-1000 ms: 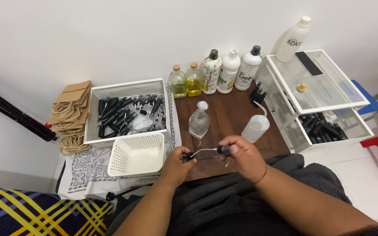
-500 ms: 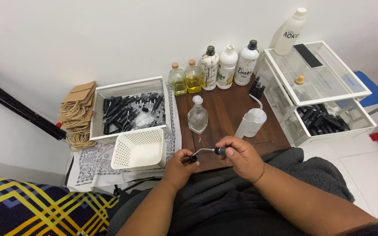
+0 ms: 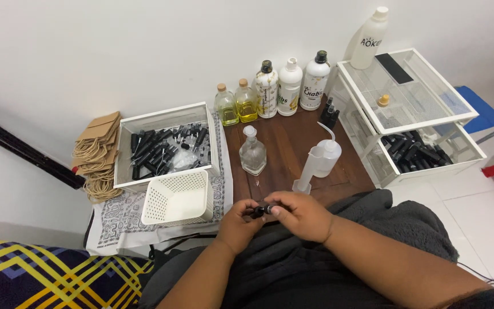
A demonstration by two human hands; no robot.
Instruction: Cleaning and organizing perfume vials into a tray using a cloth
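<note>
A small black cap [image 3: 260,210], judged light, stiff and best pinched at its sides, is gripped between the closed left hand [image 3: 240,220] and right hand [image 3: 299,214], just short of the squeeze bottle [image 3: 319,163] on the bench [image 3: 293,143].

A small black cap-like piece [image 3: 261,210] sits pinched between both fingertips.

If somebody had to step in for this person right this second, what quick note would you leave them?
Left hand and right hand: both pinch one small black part between their fingertips, above the lap, at the wooden table's near edge.
Nearby: clear glass bottle and squeeze bottle with a bent spout stand on the table; white perforated basket looks empty; white tray holds many black parts.
Done or left: cannot tell from this view.
</note>
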